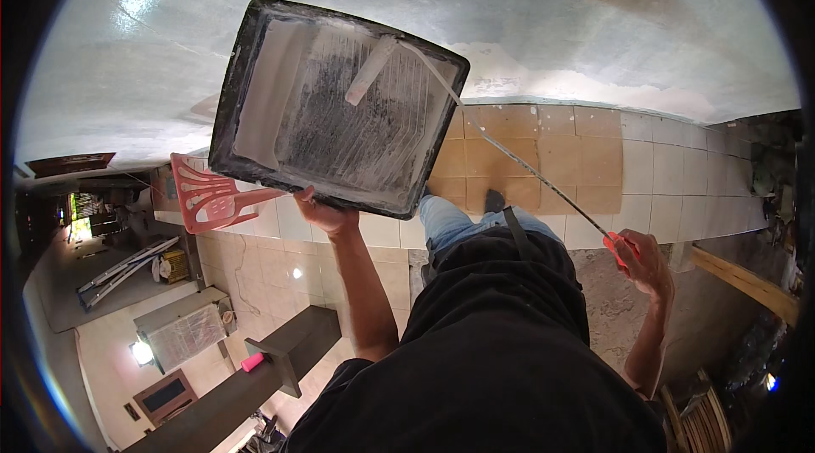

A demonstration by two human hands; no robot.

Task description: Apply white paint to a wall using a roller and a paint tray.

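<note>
My left hand point(328, 212) grips the near edge of a black plastic paint tray point(350, 154), holding it up in front of me. Pale paint or primer lies along the tray's left side, and smears of it coat the ribbed surface. My right hand point(637, 259) is closed around the red handle of a paint roller, at the lower right. From there the roller's long metal rod point(541, 178) runs up to the tray. Its narrow, paint-coated roller cover point(371, 69) rests on the tray's upper ribbed part.
A wall point(573, 39) with pale and brownish patches rises ahead. Spattered brown cardboard point(579, 166) covers floor tiles by my feet. A red plastic chair point(204, 195) stands left. Behind me are a dark beam point(223, 411) with a pink cup point(252, 362), and a wooden plank point(745, 281) lies right.
</note>
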